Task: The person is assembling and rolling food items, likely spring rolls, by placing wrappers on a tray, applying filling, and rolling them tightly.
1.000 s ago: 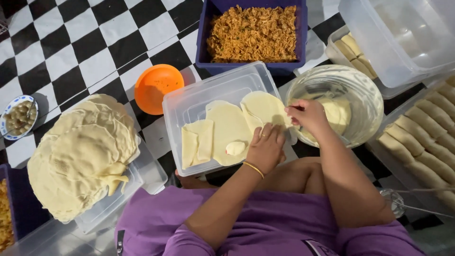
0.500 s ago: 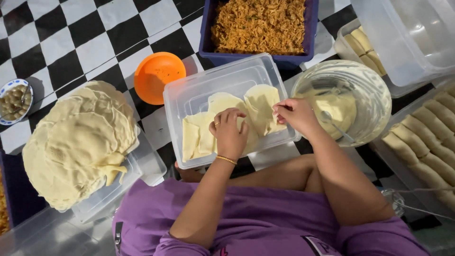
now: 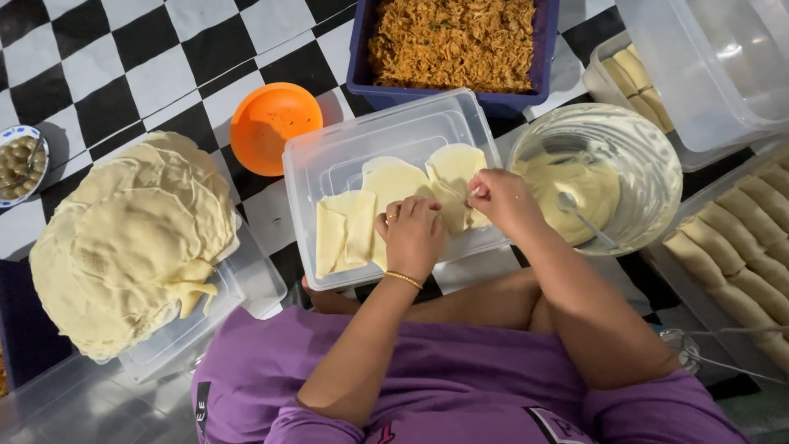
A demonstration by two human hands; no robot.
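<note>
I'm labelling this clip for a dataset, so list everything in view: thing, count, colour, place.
clear tray: one, transparent, centre, in front of the person
wrapper sheets: several, pale yellow, inside the tray
folded wrapper: one, pale yellow, tray's left part
wrapper stack: one pile, cream, left, on a clear container
orange bowl: one, orange, above the tray's left corner
blue tub: one, dark blue, top centre, holding shredded brown filling
glass bowl: one, clear, right, with pale batter and a spoon
finished rolls: a row, pale, far right
small dish: one, white-blue, left edge
left hand: pressing a sheet
right hand: pinching a sheet edge
</note>
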